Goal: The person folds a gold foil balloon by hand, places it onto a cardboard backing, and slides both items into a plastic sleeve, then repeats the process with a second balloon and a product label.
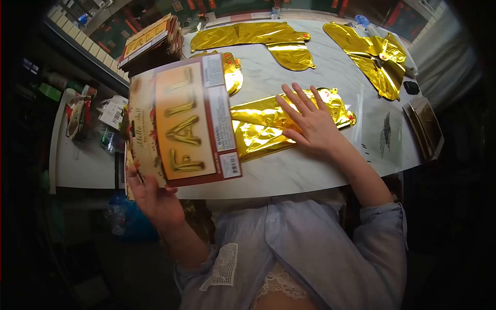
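My left hand (pixel 157 199) grips the lower left corner of a printed packaging card (pixel 188 121) and holds it tilted above the table. The card shows gold balloon letters reading FALL, with a warning label and a barcode along one side. My right hand (pixel 308 120) lies with spread fingers on a folded gold foil balloon (pixel 266 126). The card covers this balloon's left end. Behind the card another gold foil balloon (pixel 233 75) shows only in part. Farther back lies a flat gold foil balloon (pixel 243 35), and a third shape (pixel 356 49) rests at the far right.
A stack of similar FALL cards (pixel 150 44) stands at the back left. At the right edge of the marble-patterned table (pixel 268 75) are a brown folded card or box (pixel 424 126) and a small black object (pixel 411 87). Packets (pixel 80 116) lie on a side surface at left.
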Tool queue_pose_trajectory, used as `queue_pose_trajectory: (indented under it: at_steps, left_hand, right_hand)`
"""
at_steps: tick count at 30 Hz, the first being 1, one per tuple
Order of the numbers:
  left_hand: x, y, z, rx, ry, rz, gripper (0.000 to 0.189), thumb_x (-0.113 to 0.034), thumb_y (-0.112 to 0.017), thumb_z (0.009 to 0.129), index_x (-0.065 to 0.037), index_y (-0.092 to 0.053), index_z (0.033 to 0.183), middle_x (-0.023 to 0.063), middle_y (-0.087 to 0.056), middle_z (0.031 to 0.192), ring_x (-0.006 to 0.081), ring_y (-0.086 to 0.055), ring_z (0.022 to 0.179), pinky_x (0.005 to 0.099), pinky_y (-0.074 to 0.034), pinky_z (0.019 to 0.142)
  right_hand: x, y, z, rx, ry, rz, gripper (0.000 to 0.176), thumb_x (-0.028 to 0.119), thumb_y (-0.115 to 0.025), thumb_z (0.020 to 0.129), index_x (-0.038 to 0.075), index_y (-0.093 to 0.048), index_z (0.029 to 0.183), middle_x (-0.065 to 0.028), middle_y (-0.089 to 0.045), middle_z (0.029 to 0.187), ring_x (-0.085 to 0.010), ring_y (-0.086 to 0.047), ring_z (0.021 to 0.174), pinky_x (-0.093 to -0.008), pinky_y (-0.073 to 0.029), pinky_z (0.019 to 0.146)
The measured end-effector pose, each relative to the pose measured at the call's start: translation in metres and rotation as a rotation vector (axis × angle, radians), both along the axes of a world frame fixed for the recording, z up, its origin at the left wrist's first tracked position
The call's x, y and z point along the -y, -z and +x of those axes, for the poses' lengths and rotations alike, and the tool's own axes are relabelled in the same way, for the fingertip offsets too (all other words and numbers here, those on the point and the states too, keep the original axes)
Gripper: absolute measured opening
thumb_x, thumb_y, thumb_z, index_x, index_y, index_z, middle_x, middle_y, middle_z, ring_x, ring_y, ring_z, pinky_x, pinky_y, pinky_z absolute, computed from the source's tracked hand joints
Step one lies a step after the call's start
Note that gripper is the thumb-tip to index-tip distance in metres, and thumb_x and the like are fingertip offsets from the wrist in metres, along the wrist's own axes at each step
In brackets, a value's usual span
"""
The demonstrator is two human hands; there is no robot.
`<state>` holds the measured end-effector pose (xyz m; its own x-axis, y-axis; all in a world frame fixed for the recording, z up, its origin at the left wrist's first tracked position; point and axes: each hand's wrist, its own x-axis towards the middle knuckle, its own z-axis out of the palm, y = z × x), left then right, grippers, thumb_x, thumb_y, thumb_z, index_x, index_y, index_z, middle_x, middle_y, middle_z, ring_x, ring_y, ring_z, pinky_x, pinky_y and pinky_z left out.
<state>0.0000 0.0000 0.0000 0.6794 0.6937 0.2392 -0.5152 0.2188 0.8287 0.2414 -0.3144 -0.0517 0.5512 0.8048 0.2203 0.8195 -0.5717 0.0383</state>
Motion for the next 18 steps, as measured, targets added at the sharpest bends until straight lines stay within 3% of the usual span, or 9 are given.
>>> queue_pose_trajectory:
  at_steps: [3,5,6,9,11,12,13,16,18]
  left_hand:
    - [0.062,-0.004,0.027,0.023,0.104,0.028,0.037,-0.006,-0.063,0.106,-0.009,-0.041,0.136,0.0165,-0.063,0.130,0.0203,-0.069,0.094,0.0307,-0.059,0.066]
    - [0.081,0.003,0.035,0.024,0.282,0.222,0.038,0.001,-0.064,0.104,-0.009,-0.038,0.130,0.0157,-0.062,0.123,0.0198,-0.068,0.092,0.0323,-0.061,0.071]
    - [0.087,0.009,0.038,0.016,0.346,0.239,0.038,0.003,-0.065,0.103,-0.008,-0.037,0.127,0.0157,-0.062,0.121,0.0201,-0.068,0.093,0.0325,-0.062,0.075]
    - [0.094,0.028,0.044,-0.001,0.650,0.264,0.037,0.002,-0.066,0.103,-0.003,-0.043,0.132,0.0159,-0.065,0.121,0.0223,-0.074,0.099,0.0332,-0.061,0.087]
    - [0.082,0.009,0.051,-0.124,0.692,0.630,0.026,0.000,-0.065,0.104,0.003,-0.057,0.128,0.0166,-0.072,0.120,0.0209,-0.075,0.101,0.0335,-0.060,0.091]
    - [0.076,0.007,0.052,-0.203,0.596,0.655,0.015,-0.002,-0.063,0.104,0.005,-0.068,0.117,0.0172,-0.077,0.118,0.0208,-0.076,0.104,0.0326,-0.059,0.094]
    - [0.065,0.002,0.052,-0.318,0.473,0.838,0.016,-0.009,-0.061,0.107,0.002,-0.070,0.114,0.0163,-0.077,0.117,0.0224,-0.074,0.107,0.0352,-0.055,0.097]
    - [0.029,0.014,0.053,-0.534,0.301,0.820,0.014,-0.005,-0.068,0.101,0.001,-0.072,0.113,0.0149,-0.077,0.118,0.0244,-0.073,0.109,0.0368,-0.054,0.099]
    - [0.006,0.021,0.057,-0.500,0.161,1.181,0.019,0.000,-0.073,0.094,-0.001,-0.073,0.113,0.0130,-0.074,0.120,0.0323,-0.070,0.112,0.0395,-0.055,0.097]
  right_hand:
    - [0.014,-0.032,-0.005,-0.133,-0.033,0.151,0.088,0.069,-0.036,0.109,0.007,-0.024,0.171,-0.0163,-0.039,0.171,-0.0302,-0.035,0.160,-0.0515,-0.021,0.132]
    - [0.020,-0.056,-0.018,-1.235,-0.206,0.958,0.086,0.064,-0.038,0.112,0.000,-0.027,0.168,-0.0188,-0.050,0.162,-0.0261,-0.050,0.150,-0.0484,-0.034,0.125]
    - [0.025,-0.063,-0.021,-1.382,-0.266,1.164,0.081,0.059,-0.042,0.113,-0.002,-0.032,0.165,-0.0182,-0.058,0.155,-0.0235,-0.059,0.139,-0.0431,-0.042,0.118]
    - [0.048,-0.084,-0.041,-0.938,0.073,1.388,0.062,0.019,-0.065,0.107,-0.003,-0.040,0.159,-0.0140,-0.065,0.145,-0.0200,-0.066,0.129,-0.0336,-0.050,0.110]
    - [0.095,-0.088,-0.031,-0.943,0.141,1.431,0.065,0.004,-0.067,0.101,-0.003,-0.041,0.159,-0.0132,-0.067,0.142,-0.0184,-0.067,0.128,-0.0333,-0.052,0.108]
    - [0.125,-0.089,-0.023,-0.919,0.181,1.390,0.065,0.005,-0.068,0.102,-0.002,-0.040,0.160,-0.0129,-0.068,0.140,-0.0179,-0.067,0.127,-0.0329,-0.052,0.109]
    - [0.154,-0.088,-0.013,-0.897,0.219,1.349,0.065,0.005,-0.068,0.102,-0.002,-0.040,0.161,-0.0127,-0.069,0.138,-0.0174,-0.067,0.126,-0.0324,-0.051,0.109]
    - [0.221,-0.073,0.011,-0.862,0.480,1.127,0.067,0.005,-0.069,0.102,0.002,-0.041,0.163,-0.0114,-0.072,0.130,-0.0150,-0.069,0.118,-0.0295,-0.055,0.102]
    - [0.240,-0.052,0.026,-0.770,0.612,0.943,0.068,0.005,-0.070,0.102,0.003,-0.041,0.163,-0.0111,-0.072,0.127,-0.0145,-0.070,0.114,-0.0291,-0.056,0.098]
